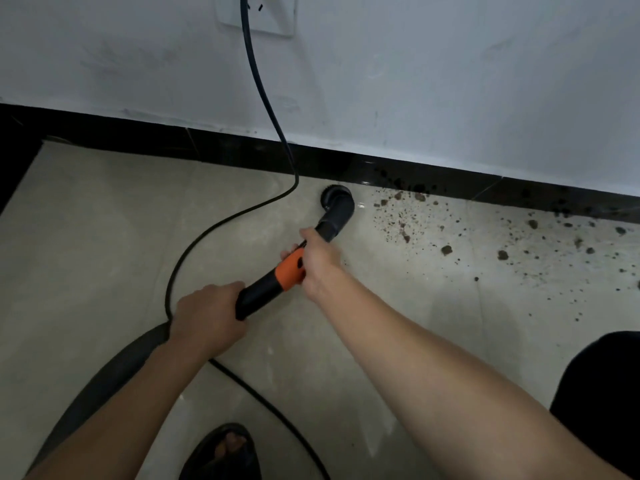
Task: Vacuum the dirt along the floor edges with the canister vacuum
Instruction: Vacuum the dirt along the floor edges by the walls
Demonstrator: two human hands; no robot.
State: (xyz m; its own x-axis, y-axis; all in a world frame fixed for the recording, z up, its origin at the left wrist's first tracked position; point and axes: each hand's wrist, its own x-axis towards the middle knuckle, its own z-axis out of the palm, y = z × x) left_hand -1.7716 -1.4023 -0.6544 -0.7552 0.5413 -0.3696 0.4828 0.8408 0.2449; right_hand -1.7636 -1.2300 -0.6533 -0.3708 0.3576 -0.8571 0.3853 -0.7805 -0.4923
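The vacuum wand (263, 292) is black with an orange collar and slants up to the right across the beige floor. Its round black nozzle (337, 202) sits on the tile just below the black skirting (242, 150). My left hand (207, 315) grips the wand's lower end where the grey hose (114, 372) joins. My right hand (317, 259) grips the wand just above the orange collar. Brown dirt crumbs (401, 220) lie scattered on the floor to the right of the nozzle, along the skirting, as far as the frame's right edge.
A black power cord (273, 109) hangs from a wall socket (273, 15), loops over the floor left of the wand and runs under my left arm. My sandalled foot (225, 452) is at the bottom. A dark shape (602, 393) fills the lower right corner.
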